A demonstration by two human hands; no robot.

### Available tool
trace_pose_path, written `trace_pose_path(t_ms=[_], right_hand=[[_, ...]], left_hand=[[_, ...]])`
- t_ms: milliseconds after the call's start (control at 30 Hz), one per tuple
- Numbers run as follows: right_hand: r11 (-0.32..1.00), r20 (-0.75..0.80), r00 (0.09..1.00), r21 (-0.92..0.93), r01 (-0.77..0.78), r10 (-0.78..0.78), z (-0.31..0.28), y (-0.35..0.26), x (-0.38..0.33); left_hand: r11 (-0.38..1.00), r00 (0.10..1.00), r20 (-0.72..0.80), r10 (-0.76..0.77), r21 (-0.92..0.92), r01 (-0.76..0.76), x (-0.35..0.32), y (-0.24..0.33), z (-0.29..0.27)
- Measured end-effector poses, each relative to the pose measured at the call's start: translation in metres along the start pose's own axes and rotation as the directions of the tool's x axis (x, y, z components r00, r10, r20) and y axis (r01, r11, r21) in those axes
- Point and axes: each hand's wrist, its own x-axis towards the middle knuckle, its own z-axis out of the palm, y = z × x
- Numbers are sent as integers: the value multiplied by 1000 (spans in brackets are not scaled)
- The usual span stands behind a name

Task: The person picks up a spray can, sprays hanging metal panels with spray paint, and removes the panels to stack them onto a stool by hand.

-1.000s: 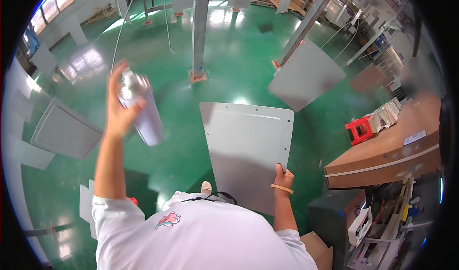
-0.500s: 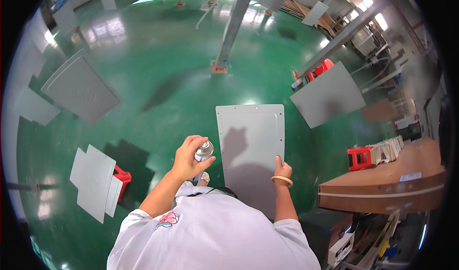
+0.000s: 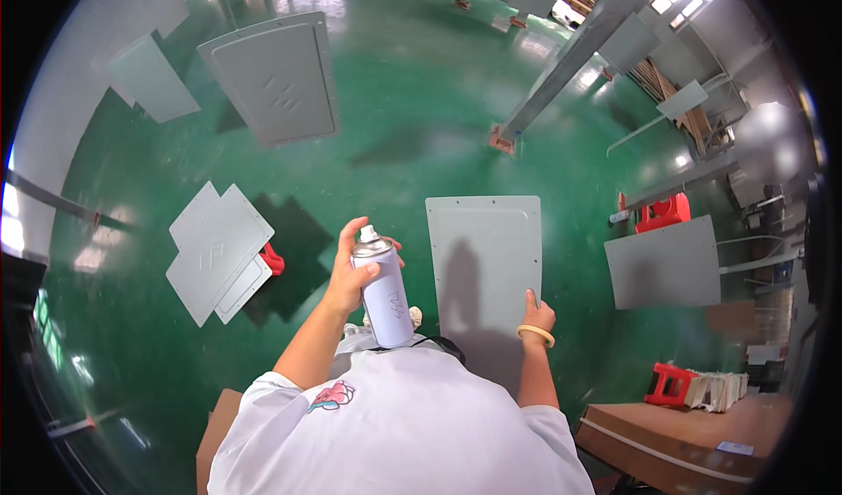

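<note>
- Compared with a second ago, the spray can [image 3: 384, 289] has been brought down from way up at arm's length to chest height, so it looks like the shaking bit is done and the can is being readied for aiming (just a guess).
- The view has also been swung round: the grey panel [image 3: 487, 271] is now being seen dead centre, running toward 12 o'clock from the body.
- The left hand [image 3: 355, 271] is being kept wrapped around the can, closed tight on it, with the index finger being laid over the nozzle cap. The can is being held upright, just at 9 o'clock of the panel, not touching it.
- The left forearm is being bent up from the lower edge, elbow tucked by the white shirt.
- The right hand [image 3: 536, 313] is being pressed on the panel's near right edge, fingers clamped on it, a yellowish bangle [image 3: 536, 334] being worn at the wrist.
- More grey panels are being left around on the green floor [image 3: 395, 100]: a stack [image 3: 215, 249] at 9 o'clock, one [image 3: 276, 78] at 11 o'clock, another [image 3: 662, 263] at 3 o'clock by a red stool [image 3: 662, 213].
- A wooden worktop [image 3: 693, 434] is being glimpsed at 4 o'clock.
</note>
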Motion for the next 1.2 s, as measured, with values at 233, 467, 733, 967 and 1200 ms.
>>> trace_pose_path(t_ms=[233,467,733,967,1200], right_hand=[[995,65,995,-62,74,-70,20,-17,13],[981,33,992,-146,126,-123,13,-14,21],[994,43,993,-4,111,-111,7,3,31],[994,117,992,-93,61,-50,18,11,52],[991,60,991,-47,124,-121,20,-2,60]], left_hand=[[636,932,73,356,711,-299,-4,-4,-21],[363,790,71,609,861,-357,14,-10,1],[303,809,102,579,894,-330,54,-31,18],[176,848,319,424,889,-422,39,-44,43],[133,842,304,446,907,-399,33,-45,40]])
